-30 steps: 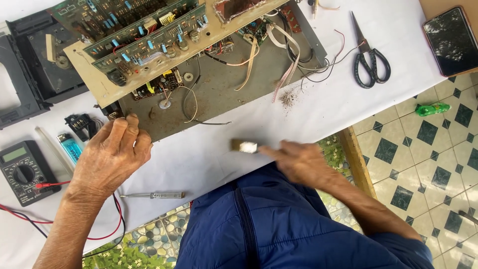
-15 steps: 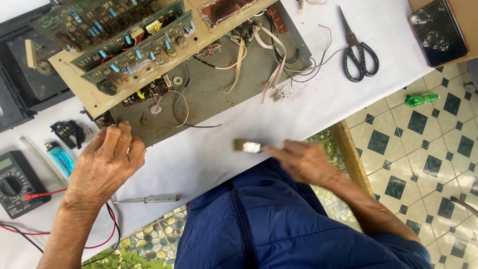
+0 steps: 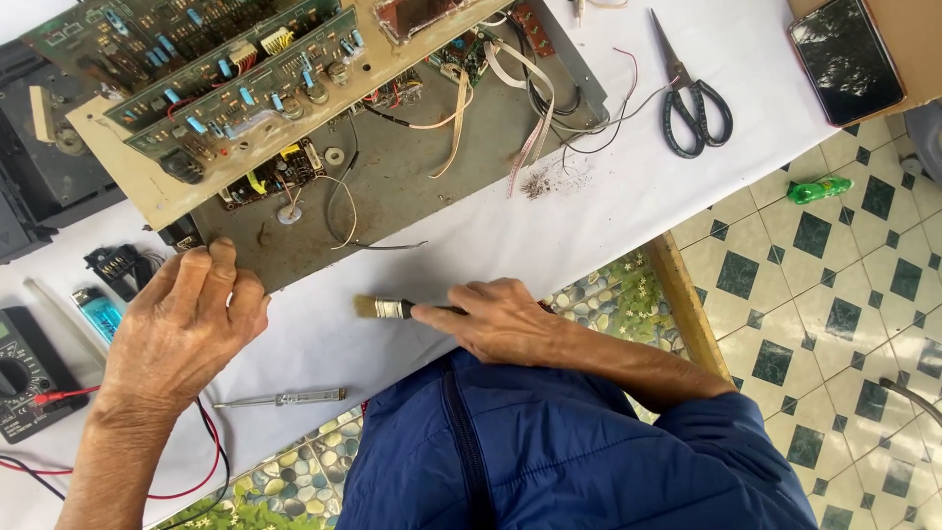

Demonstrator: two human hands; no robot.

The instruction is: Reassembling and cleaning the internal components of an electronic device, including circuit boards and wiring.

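A grey metal chassis (image 3: 422, 191) with green circuit boards (image 3: 226, 69) and loose wires lies on the white cloth. My left hand (image 3: 182, 329) rests on its near left corner, fingers laid over the edge. My right hand (image 3: 505, 319) grips a small paintbrush (image 3: 383, 308) by the handle, its pale bristles pointing left over the cloth just in front of the chassis.
A thin screwdriver (image 3: 280, 398) lies near the table's front edge. A black multimeter (image 3: 29, 373) with red and black leads, a blue lighter (image 3: 98, 312) and a black plug sit at left. Scissors (image 3: 692, 93) and a dark phone (image 3: 844, 59) lie at right. Tiled floor with a green object (image 3: 819, 188).
The view has shifted a little. My right hand with the brush has moved slightly left along the cloth. My left hand has stayed on the chassis corner.
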